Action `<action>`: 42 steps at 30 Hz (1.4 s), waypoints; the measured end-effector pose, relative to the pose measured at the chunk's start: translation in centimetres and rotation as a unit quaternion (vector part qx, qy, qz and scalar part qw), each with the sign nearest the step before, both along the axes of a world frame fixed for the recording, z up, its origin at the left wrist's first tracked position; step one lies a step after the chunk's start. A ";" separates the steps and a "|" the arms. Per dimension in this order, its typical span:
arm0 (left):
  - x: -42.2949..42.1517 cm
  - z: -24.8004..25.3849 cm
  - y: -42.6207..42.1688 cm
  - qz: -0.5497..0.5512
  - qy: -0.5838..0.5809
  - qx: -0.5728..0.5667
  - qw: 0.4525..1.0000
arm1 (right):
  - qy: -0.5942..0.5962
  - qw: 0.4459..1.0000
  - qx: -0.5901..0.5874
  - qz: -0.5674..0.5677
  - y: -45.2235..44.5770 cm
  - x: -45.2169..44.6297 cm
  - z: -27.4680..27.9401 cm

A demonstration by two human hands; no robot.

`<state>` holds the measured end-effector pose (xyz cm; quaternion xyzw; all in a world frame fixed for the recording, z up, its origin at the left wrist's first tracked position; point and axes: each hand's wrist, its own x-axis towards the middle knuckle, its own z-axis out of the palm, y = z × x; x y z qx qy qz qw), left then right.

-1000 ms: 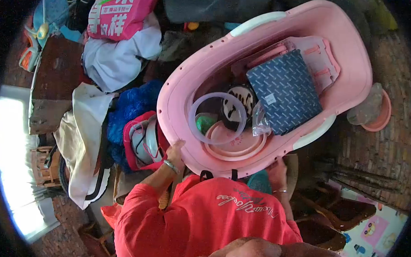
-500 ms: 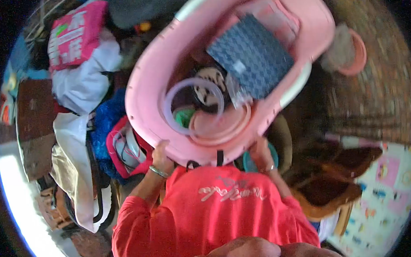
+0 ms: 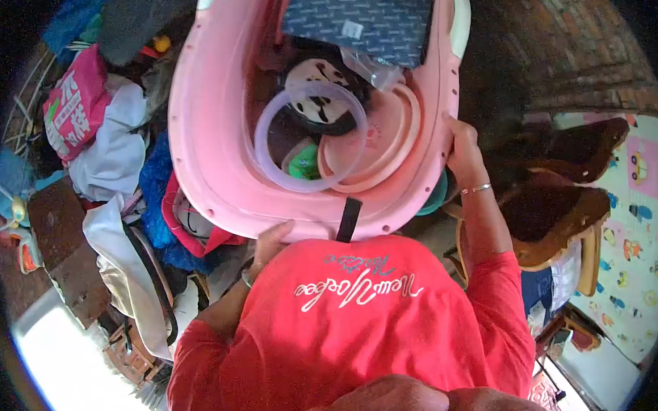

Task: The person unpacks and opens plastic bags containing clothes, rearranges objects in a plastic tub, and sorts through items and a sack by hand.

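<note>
Bathtub of pink moulded plastic (image 3: 195, 106), long and deep-walled, is held by its rim, its near end set against the red long-sleeved shirt (image 3: 368, 315). The near left rim is gripped by the left hand (image 3: 273, 240), partly hidden by the shirt; the right side is gripped by the right hand (image 3: 464, 152), its thumb at the edge. Inside are carried a dark-blue patterned flat package (image 3: 357, 14), a translucent lilac ring (image 3: 262, 141), a pink round basin (image 3: 367, 138), a round black-and-cream item (image 3: 304, 96) and a small green object (image 3: 303, 164).

The bathtub is judged stiff and bulky rather than heavy, with smooth walls on which loose contents could slide if it were tilted. Surer holds would be given by the white side grips (image 3: 460, 25), though these are set well ahead of both hands. On the left, movement is cramped by a red-pink bag (image 3: 175, 218) and blue crinkled material (image 3: 154, 178). More room seems to be offered on the right, before the brown seats (image 3: 560, 224) are met.
</note>
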<state>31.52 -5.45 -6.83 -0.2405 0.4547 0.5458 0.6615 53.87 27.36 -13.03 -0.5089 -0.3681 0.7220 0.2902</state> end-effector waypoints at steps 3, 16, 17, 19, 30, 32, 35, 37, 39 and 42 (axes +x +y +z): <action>0.7 -4.3 -1.4 -0.047 0.050 0.028 0.997 | 0.022 1.000 0.009 0.007 -0.3 -1.1 0.0; -1.8 -21.3 -7.2 0.052 -0.090 0.089 0.991 | -0.003 0.998 0.041 0.056 -5.9 -6.8 -2.1; -1.2 -23.0 -7.8 0.076 -0.095 0.098 0.988 | -0.008 0.996 0.048 0.081 -5.5 -6.2 -3.4; -0.2 -24.6 -7.9 -0.124 0.465 0.252 0.840 | -0.133 0.919 0.287 0.237 -4.3 -4.6 -5.5; -8.4 -19.0 -8.7 0.277 -0.056 0.080 0.956 | -0.045 0.994 -0.004 0.104 -5.2 -7.1 -3.0; -11.8 -15.9 -7.6 0.366 -0.008 0.119 0.923 | -0.059 0.996 -0.026 0.062 -5.8 -7.8 -2.2; -11.9 -17.5 -7.9 0.064 0.317 -0.157 0.933 | -0.037 0.997 0.001 0.063 -5.6 -7.1 -1.9; -11.8 -23.2 -7.7 0.239 0.122 -0.105 0.958 | -0.102 0.991 -0.015 0.088 -4.4 -4.8 -4.1; -11.5 -20.6 -6.6 0.275 0.117 -0.134 0.945 | -0.080 0.995 0.013 0.049 -5.9 -6.5 -2.1; -11.7 -21.0 -6.9 0.246 0.118 -0.130 0.953 | -0.014 0.999 0.020 0.034 -8.4 -3.3 -5.3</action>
